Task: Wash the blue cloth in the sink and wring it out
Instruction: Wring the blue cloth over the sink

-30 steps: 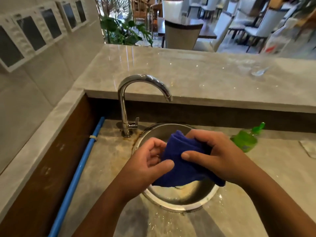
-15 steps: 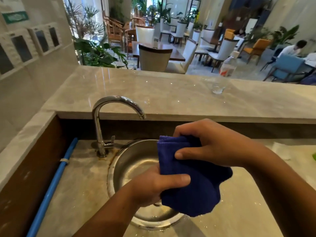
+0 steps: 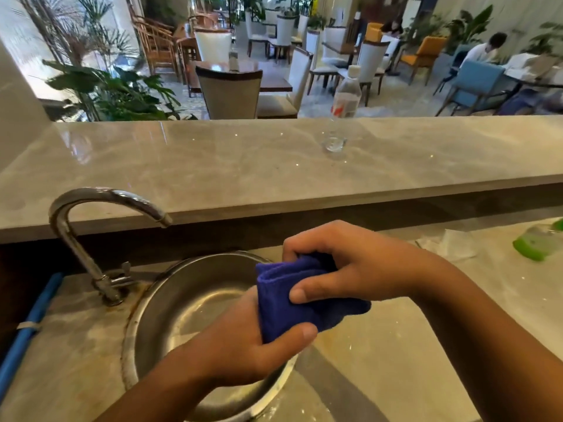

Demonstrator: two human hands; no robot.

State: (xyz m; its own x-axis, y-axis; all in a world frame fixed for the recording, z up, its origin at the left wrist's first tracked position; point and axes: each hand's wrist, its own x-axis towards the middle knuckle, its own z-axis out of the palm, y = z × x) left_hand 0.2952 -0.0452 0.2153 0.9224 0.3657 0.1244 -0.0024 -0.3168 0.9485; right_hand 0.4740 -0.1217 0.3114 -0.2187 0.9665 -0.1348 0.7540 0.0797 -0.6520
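Item one: blue cloth (image 3: 292,303), bunched, held above the right side of the round steel sink (image 3: 170,318). My left hand (image 3: 240,351) clamps its lower end, thumb across the front; my right hand (image 3: 350,269) has its fingers curled tight around the upper end. Also noted: tap (image 3: 91,226) at left, green bottle (image 3: 536,242) lying far right on the counter (image 3: 396,345).

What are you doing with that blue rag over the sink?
A person is holding a blue cloth bunched up in both hands, above the right side of a round metal sink. The right hand grips the top part and the left hand grips the bottom, the way you squeeze water out. No water is coming from the tap. A plastic bottle stands on the counter behind the sink.
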